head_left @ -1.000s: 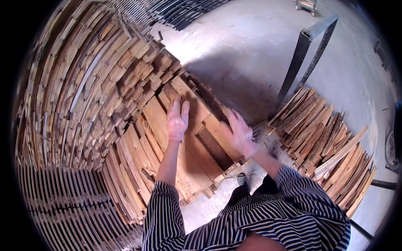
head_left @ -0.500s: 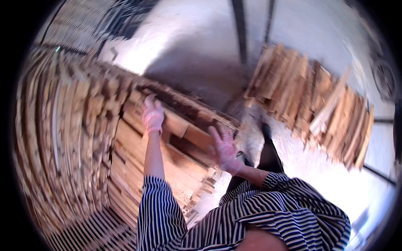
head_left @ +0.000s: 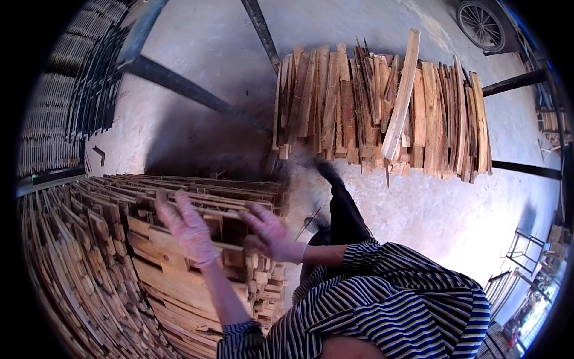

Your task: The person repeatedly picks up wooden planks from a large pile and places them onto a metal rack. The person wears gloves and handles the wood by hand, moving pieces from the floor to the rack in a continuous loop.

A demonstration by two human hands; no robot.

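Over the stack of wooden boards (head_left: 185, 287) on the left, my left hand (head_left: 190, 232) lies with its fingers stretched out, in a thin pinkish-white glove. It is at the stack's top far edge, and I cannot tell whether the palm presses on the wood. My right hand (head_left: 274, 234), gloved the same way, is close by at the right end of this stack. Its fingers are extended and spread from the thumb, with nothing gripped in them. Between and below the hands there is a dark gap among the boards.
Many thin wooden strips (head_left: 66, 263) are packed tightly to the left. A long row of rough planks (head_left: 359, 107) lies on the concrete floor ahead, one sticking out. Dark metal bars (head_left: 179, 87) cross the floor. A spoked wheel (head_left: 480, 25) stands at the far right.
The view has turned, bringing the row of planks toward the upper middle. My hands have come closer together, and the right one has moved left over the stack's end.
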